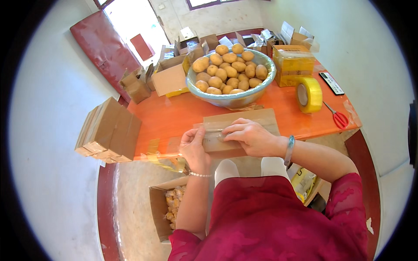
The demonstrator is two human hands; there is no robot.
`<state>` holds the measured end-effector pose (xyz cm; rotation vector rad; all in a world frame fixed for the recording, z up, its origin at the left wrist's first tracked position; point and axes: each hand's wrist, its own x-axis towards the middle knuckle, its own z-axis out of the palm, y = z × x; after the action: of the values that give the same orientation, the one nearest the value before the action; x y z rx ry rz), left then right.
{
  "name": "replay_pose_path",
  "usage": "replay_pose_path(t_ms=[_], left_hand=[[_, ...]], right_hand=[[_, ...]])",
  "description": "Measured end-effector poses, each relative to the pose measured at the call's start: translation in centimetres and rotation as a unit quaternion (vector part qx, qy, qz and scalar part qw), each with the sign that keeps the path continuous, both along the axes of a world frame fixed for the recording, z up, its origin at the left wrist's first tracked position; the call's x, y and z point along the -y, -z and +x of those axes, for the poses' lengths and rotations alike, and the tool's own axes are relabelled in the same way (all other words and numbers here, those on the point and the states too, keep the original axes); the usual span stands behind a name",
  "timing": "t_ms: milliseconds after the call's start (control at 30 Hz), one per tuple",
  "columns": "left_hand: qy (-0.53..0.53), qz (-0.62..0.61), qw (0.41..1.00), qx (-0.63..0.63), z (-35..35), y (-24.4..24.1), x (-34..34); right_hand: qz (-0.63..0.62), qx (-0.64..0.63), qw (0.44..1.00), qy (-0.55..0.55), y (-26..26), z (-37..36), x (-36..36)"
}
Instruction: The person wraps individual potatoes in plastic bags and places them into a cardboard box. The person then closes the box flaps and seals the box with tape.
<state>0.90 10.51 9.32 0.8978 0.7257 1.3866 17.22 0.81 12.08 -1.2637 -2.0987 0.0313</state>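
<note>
A flat brown cardboard box point(240, 115) lies at the front edge of the orange table, with a strip of transparent packing tape point(212, 134) along its upper face. At the box's left end, my left hand point(194, 146) pinches the tape between thumb and fingers. The fingertips of my right hand point(249, 137) rest bent on the tape near the middle of the box. Whether they grip a bit of it is hidden.
Beyond the box stands a large basin point(228, 99) heaped with potatoes point(230, 70). A yellow tape roll point(308, 95), red-handled scissors point(339, 119) and a phone-like device point(331, 83) lie rightward. Stacked cartons point(109, 129) stand left. An open carton point(160, 208) holds wrapped items below.
</note>
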Motion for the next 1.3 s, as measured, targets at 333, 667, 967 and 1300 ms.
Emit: replay_pose_path(t_ms=[333, 667, 967, 1300], left_hand=[[0.013, -0.06, 0.998, 0.006, -0.1, 0.1, -0.7], [0.1, -0.107, 0.989, -0.029, -1.5, 0.9, -2.2], [0.154, -0.131, 0.972, -0.119, -2.2, 0.6, -3.0], [0.188, -0.138, 0.963, -0.131, -2.0, 0.3, -2.8]], right_hand=[[0.016, -0.052, 0.998, 0.028, 0.3, 0.2, 0.0], [0.017, 0.052, 0.997, 0.058, 0.2, -0.2, -0.6], [0.005, 0.099, 0.993, 0.069, -0.1, -0.5, -0.6], [-0.024, 0.103, 0.992, 0.062, -0.7, -0.5, -0.6]])
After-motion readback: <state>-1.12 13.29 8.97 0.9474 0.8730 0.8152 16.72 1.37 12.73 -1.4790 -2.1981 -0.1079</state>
